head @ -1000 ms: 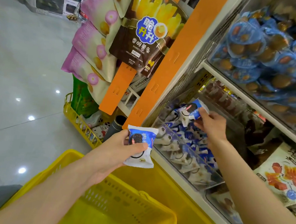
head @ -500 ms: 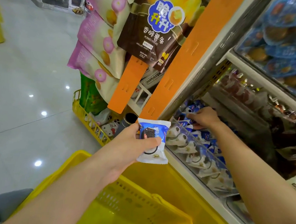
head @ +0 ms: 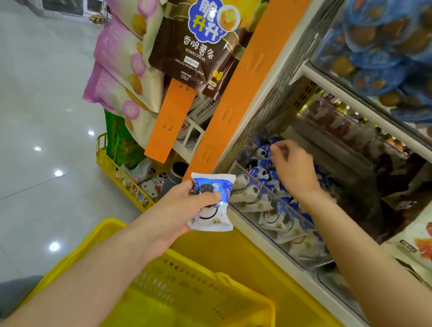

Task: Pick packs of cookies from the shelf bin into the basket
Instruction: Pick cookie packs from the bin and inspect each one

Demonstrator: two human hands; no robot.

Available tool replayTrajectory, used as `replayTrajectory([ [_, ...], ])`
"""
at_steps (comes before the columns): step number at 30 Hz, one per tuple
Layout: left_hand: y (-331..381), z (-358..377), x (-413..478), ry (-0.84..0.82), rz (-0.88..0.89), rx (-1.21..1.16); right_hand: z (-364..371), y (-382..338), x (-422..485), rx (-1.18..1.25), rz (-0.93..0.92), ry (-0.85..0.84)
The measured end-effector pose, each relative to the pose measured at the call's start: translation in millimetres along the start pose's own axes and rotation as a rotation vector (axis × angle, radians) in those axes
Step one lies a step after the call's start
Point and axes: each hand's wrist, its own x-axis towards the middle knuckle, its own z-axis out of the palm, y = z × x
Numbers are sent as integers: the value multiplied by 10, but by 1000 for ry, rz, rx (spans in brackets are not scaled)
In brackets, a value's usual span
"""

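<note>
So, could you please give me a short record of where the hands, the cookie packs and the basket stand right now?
left hand: grips one blue-and-white foil cookie pack, raised in front of the shelf
right hand: inside the clear plastic shelf bin, fingers curled over the loose packs; a grip cannot be confirmed
goal: yellow perforated plastic basket, below both forearms; held pack not yet in it

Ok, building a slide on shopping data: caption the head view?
Left hand holds a cookie pack near the yellow basket while the right hand reaches into the shelf bin.
</note>
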Motion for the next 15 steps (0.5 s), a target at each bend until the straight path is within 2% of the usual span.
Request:
replayTrajectory([
  [3, -43, 51, -30, 45, -36, -85, -54, -187, -499, 150, -203, 102],
  [5, -111, 51, -42, 70, -30, -68, 11, -279, -867, 162, -318, 80],
  [7, -214, 45, -86, 59, -7, 12, 144, -317, -1150, 205, -264, -30],
  [10, -337, 58, -186, 51, 20, 119, 317, -317, -1347, 346, -59, -191],
  [15, -445, 74, -223, 89, 141, 273, 394, -277, -1428, 683, 69, -222],
])
